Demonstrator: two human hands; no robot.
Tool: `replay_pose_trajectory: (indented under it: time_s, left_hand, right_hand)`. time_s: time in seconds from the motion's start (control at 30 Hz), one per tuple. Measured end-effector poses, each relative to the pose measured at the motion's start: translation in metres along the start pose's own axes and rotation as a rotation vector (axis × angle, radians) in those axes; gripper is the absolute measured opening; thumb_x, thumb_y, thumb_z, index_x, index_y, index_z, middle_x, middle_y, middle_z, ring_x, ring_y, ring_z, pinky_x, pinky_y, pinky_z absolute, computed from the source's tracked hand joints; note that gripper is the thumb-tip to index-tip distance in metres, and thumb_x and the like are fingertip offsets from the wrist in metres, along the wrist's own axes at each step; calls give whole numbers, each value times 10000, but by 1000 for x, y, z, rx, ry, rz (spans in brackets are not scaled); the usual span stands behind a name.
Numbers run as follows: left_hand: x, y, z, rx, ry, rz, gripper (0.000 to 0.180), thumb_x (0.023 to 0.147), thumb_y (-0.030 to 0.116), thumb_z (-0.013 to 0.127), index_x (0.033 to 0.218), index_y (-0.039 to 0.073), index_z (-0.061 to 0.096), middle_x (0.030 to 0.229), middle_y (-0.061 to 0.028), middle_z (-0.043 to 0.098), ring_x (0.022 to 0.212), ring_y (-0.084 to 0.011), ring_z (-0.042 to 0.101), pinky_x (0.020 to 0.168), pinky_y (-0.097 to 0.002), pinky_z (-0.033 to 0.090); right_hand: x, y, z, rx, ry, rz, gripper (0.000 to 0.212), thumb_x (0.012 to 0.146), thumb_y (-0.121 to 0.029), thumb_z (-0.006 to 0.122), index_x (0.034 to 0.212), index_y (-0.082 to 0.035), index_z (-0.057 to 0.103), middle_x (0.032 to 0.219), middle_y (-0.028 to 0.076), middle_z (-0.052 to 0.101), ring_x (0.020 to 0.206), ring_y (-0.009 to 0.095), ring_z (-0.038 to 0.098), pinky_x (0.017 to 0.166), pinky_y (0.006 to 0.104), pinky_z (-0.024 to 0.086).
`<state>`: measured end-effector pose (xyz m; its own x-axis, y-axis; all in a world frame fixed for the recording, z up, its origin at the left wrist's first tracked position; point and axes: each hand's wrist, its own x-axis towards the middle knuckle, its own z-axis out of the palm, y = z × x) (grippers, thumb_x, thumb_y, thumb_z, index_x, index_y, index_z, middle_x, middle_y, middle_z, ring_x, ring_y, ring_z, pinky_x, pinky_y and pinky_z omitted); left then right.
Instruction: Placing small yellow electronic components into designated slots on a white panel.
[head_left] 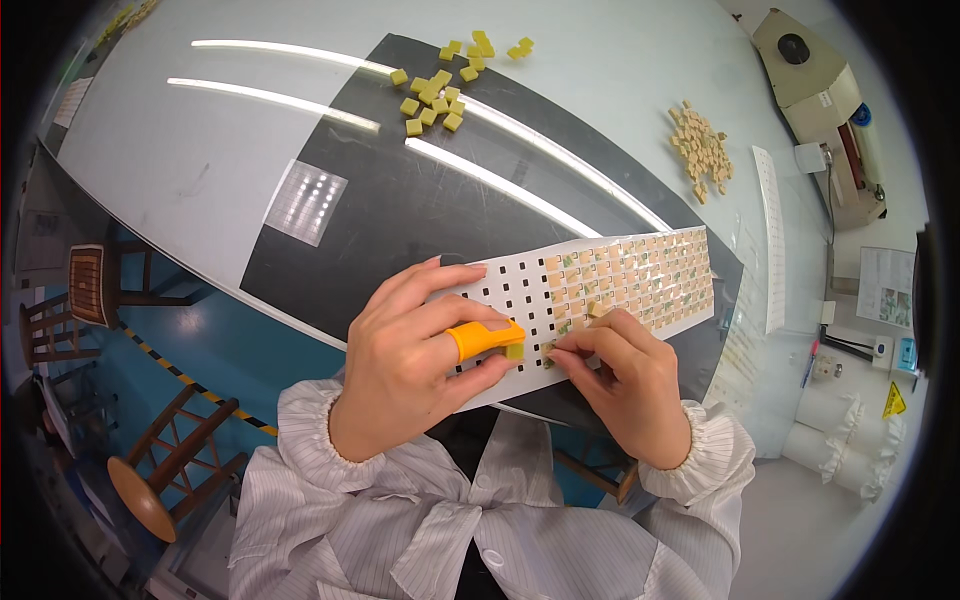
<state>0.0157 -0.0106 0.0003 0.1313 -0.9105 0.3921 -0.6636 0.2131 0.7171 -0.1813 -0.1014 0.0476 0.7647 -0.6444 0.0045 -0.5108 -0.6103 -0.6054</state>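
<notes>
Sheet (516,293) lies aslant; long axis lower-left to upper-right.

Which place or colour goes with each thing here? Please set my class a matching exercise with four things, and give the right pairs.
Things:
1. Finger sleeve
2. Sheet
3. Tan pieces
4. Round stool

Places and colours:
A. In a heap toward the upper right of the picture
B. White, with rows of small dark squares
C. Toward the lower left of the picture
D. Orange, on the left hand

Right pairs: 1-D, 2-B, 3-A, 4-C
</notes>
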Motion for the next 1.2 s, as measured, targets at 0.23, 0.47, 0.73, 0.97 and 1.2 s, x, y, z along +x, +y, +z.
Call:
replay_pose_trajectory:
  time_s: [0.23,0.47,0.73,0.97,1.2]
  left_hand:
    - [0,1,0,-13,1,-6,181,653,132,829,792,71,729,893,-12,698,1067,-248,641,965,-489,479]
    - [0,0,0,-16,1,-8,181,651,128,829,791,70,730,892,-14,697,1066,-249,641,964,-490,480]
    - [0,1,0,-11,12,-2,179,642,117,827,785,74,728,884,-11,692,1060,-246,641,955,-486,486]
    - [0,0,1,-11,1,-3,170,642,121,821,777,76,729,877,-7,690,1068,-239,637,958,-482,484]
    - [0,0,0,-11,-1,-2,167,647,131,819,776,74,730,878,-11,691,1069,-244,635,955,-486,485]
  right_hand:
    - [-2,0,3,-14,46,-34,149,778,-18,757,904,-18,678,828,78,614,646,212,644,569,298,518]
    - [3,-5,0,34,-1,92,135,782,-25,761,856,0,651,794,75,607,579,188,609,533,279,500]
    - [17,-2,-13,631,-193,372,113,870,-52,707,856,21,622,776,28,643,638,60,575,564,203,470]
    - [41,-7,-16,927,-432,591,113,883,-58,693,863,29,624,788,46,655,689,90,640,644,219,538]
    - [42,-6,-12,893,-434,578,108,882,-47,690,862,38,628,798,49,657,726,100,649,678,225,543]
